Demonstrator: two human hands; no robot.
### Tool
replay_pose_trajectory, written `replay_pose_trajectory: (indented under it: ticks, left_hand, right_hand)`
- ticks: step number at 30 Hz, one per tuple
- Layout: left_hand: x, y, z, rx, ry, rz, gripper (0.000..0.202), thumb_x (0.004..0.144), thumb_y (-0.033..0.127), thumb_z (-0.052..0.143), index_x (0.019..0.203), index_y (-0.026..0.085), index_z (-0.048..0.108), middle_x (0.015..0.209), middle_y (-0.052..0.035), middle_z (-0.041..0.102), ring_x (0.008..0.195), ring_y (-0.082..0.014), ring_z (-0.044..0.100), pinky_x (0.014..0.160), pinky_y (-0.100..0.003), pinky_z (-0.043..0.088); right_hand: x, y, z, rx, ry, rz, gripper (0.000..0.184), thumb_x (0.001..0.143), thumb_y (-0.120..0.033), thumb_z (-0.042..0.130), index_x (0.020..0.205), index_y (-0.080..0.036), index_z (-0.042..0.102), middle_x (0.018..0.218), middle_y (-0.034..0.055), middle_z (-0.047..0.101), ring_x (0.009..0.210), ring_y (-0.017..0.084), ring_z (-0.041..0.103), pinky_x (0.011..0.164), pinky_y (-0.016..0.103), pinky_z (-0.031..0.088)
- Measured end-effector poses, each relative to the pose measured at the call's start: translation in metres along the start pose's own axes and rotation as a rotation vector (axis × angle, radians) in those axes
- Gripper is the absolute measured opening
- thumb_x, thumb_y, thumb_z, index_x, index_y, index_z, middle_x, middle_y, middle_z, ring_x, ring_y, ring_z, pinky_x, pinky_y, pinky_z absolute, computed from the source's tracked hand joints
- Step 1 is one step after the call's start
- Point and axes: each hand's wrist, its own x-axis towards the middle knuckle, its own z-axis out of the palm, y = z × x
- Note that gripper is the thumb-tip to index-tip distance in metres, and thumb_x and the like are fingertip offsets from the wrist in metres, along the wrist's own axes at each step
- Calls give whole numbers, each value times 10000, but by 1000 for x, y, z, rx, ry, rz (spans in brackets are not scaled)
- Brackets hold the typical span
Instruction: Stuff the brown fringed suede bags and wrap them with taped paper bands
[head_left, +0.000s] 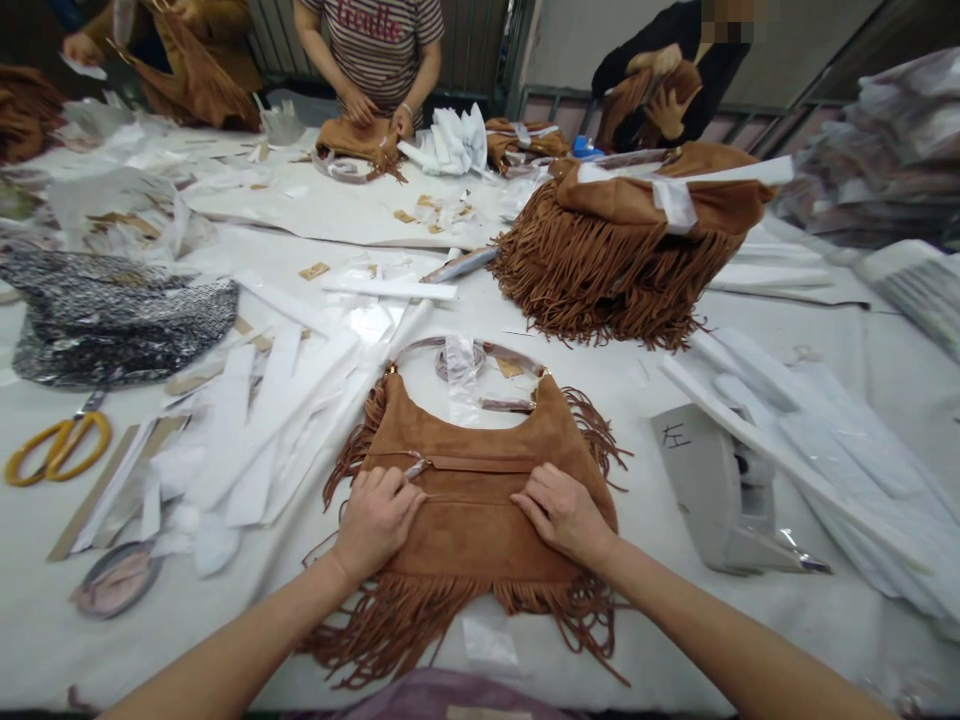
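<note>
A brown suede handbag (480, 540) with long fringe lies flat on the table in front of me. Its handle (517, 357) arches away from me, partly wrapped, with a strip of clear plastic (460, 385) across it. My left hand (381, 515) pinches the suede on the left, just below the zipper (480, 464). On the right, my right hand (562, 512) has its fingers curled and pinching at the same seam line. What lies under the fingertips is hidden. Another clear plastic piece (489, 635) sits below the bag's lower edge.
Yellow-handled scissors (60, 445), white strips (251, 430) and a dark patterned bundle (120, 315) lie left. A grey tape dispenser (709, 490) stands right. Behind are stacked fringed bags (630, 240). Across the table, several people handle brown bags, one a bag (360, 140) lying flat.
</note>
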Motion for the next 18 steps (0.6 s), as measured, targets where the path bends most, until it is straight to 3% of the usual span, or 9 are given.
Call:
replay_pose_trajectory:
  ticks: [3,6,10,12,16,18]
  left_hand:
    - [1,-1,1,-43,20,6,191,925,288,478,841,206,629,812,-45,563,786,-193,464,729,-336,333]
    - [4,14,-13,-13,45,58,201,926,213,445,991,223,635,958,-61,608,866,-206,496,776,-364,343]
    - [12,46,-29,-91,-7,353,322,932,156,392,1201,216,560,1238,-71,570,1102,-203,489,942,-380,331]
    - [15,55,-24,-103,-51,428,331,941,233,417,1252,227,529,1301,-62,546,1193,-218,455,1006,-403,301]
    - [13,52,-1,-67,-73,378,357,950,320,420,1295,265,494,1338,-47,531,1196,-234,476,968,-416,337]
    - [10,48,8,-64,-67,366,373,954,327,412,1320,279,470,1349,-48,523,1184,-224,492,939,-399,356]
  right_hand:
    - [-1,0,3,-17,5,5,321,962,-305,409,708,-180,560,744,48,534,722,167,461,690,300,377]
    - [-2,-1,5,-34,25,-8,318,963,-309,412,716,-177,563,751,46,537,727,164,462,701,297,375]
    - [-3,-3,4,-61,64,-28,323,964,-311,409,718,-176,568,744,45,541,723,163,468,694,295,377]
    - [-6,-5,4,-64,79,-29,327,962,-304,411,705,-178,570,732,45,548,707,160,475,680,292,381]
    - [-5,-9,-2,-21,90,17,321,950,-314,441,690,-187,580,710,39,583,689,157,522,660,282,395]
    - [9,-9,-10,61,123,52,290,944,-326,451,740,-193,607,729,37,621,703,159,560,671,276,412]
